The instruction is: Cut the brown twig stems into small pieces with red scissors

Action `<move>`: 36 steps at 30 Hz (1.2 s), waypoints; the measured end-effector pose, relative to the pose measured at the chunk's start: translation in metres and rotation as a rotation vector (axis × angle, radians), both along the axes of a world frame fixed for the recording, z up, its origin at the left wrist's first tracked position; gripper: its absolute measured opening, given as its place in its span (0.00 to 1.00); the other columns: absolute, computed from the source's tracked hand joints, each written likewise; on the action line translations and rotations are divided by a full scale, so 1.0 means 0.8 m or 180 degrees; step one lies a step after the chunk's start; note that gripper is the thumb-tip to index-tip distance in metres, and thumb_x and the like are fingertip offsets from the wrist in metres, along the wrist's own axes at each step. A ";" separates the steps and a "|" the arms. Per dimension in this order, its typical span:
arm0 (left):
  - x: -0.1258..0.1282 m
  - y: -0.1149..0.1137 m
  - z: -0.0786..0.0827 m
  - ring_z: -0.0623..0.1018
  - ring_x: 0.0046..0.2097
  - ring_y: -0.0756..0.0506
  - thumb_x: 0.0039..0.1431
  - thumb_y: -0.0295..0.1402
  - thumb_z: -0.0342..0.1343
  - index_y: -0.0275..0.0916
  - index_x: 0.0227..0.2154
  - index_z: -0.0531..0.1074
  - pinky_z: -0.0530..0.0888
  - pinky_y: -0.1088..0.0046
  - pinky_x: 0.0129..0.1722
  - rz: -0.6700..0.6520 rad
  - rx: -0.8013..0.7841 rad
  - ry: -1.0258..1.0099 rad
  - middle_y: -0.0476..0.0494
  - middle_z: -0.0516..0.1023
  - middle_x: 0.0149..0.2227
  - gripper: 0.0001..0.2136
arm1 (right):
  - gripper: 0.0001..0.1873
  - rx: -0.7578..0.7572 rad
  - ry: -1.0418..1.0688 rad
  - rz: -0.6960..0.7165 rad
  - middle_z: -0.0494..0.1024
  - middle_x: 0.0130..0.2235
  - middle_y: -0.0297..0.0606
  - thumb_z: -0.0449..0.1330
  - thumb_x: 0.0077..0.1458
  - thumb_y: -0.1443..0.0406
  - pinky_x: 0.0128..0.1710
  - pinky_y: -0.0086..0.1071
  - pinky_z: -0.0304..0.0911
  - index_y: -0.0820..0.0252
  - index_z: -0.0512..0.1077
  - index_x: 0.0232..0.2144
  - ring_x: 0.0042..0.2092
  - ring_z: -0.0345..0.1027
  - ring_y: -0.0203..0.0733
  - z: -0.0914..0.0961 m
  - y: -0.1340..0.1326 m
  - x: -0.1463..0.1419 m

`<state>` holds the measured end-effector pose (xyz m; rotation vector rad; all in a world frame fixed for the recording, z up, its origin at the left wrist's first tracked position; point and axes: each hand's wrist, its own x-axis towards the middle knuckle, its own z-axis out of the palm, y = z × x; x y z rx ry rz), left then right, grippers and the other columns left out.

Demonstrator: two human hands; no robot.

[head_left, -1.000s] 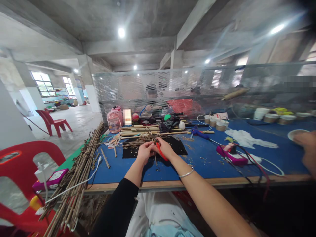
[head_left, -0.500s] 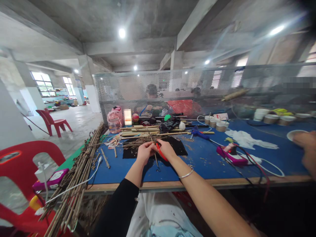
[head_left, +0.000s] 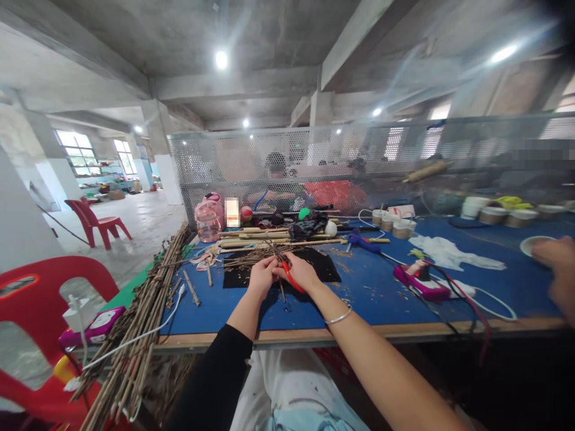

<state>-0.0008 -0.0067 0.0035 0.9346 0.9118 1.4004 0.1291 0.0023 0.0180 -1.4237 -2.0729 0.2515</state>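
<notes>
Concrete hall (head_left: 251, 78) fills the background, with a blue tabletop (head_left: 359, 305) across the middle of the frame; a long bundle of dry stalks (head_left: 150, 299) runs down its left side past the near edge, and a black cloth (head_left: 327, 268) at centre carries a heap of twigs (head_left: 242, 259). Over the cloth, left hand (head_left: 264, 276) and right hand (head_left: 299, 273) meet: right closed round red-handled cutters (head_left: 293, 279), blade state too small to tell; left with fingertips pinched on a thin stick (head_left: 283, 292), its lower end projecting below both at frame centre.
</notes>
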 end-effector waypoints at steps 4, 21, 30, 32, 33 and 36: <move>0.000 0.002 -0.004 0.67 0.21 0.56 0.44 0.37 0.60 0.33 0.36 0.75 0.63 0.82 0.20 -0.0111 0.0102 0.0075 0.45 0.74 0.26 0.16 | 0.28 0.0094 0.0144 0.0165 0.73 0.41 0.41 0.60 0.44 0.50 0.34 0.28 0.57 0.56 0.64 0.46 0.39 0.68 0.42 -0.001 0.001 0.000; 0.000 0.005 -0.008 0.70 0.24 0.53 0.42 0.35 0.62 0.33 0.33 0.74 0.69 0.76 0.27 -0.0123 0.0003 -0.0122 0.45 0.74 0.25 0.14 | 0.25 0.0027 0.0109 0.0034 0.77 0.34 0.41 0.59 0.44 0.47 0.32 0.29 0.58 0.54 0.71 0.41 0.36 0.70 0.44 -0.004 0.005 0.002; -0.001 0.002 -0.003 0.68 0.23 0.54 0.40 0.34 0.63 0.32 0.33 0.75 0.69 0.76 0.26 -0.0055 -0.0013 -0.0112 0.47 0.73 0.23 0.15 | 0.25 0.0002 0.0156 0.0173 0.77 0.34 0.40 0.58 0.45 0.46 0.33 0.28 0.59 0.54 0.71 0.40 0.35 0.71 0.43 -0.003 0.004 0.004; 0.000 0.003 -0.003 0.68 0.22 0.55 0.41 0.34 0.63 0.32 0.33 0.74 0.69 0.77 0.25 -0.0003 -0.0054 -0.0130 0.48 0.72 0.22 0.15 | 0.25 -0.0038 0.0158 0.0196 0.77 0.34 0.39 0.57 0.45 0.46 0.33 0.28 0.59 0.54 0.71 0.40 0.36 0.71 0.42 -0.002 0.003 0.004; 0.000 0.003 -0.003 0.67 0.22 0.55 0.41 0.34 0.63 0.32 0.33 0.74 0.69 0.77 0.25 0.0014 -0.0086 -0.0137 0.48 0.72 0.22 0.15 | 0.25 -0.0053 0.0133 0.0182 0.77 0.35 0.39 0.57 0.45 0.46 0.33 0.28 0.59 0.54 0.71 0.40 0.36 0.70 0.42 -0.001 0.002 0.004; 0.000 0.003 -0.002 0.68 0.21 0.55 0.45 0.35 0.60 0.33 0.36 0.73 0.68 0.77 0.25 0.0028 -0.0173 -0.0140 0.47 0.73 0.23 0.15 | 0.26 -0.0043 -0.0047 -0.0009 0.77 0.36 0.39 0.57 0.45 0.46 0.33 0.28 0.58 0.54 0.70 0.42 0.37 0.70 0.44 0.001 -0.001 0.004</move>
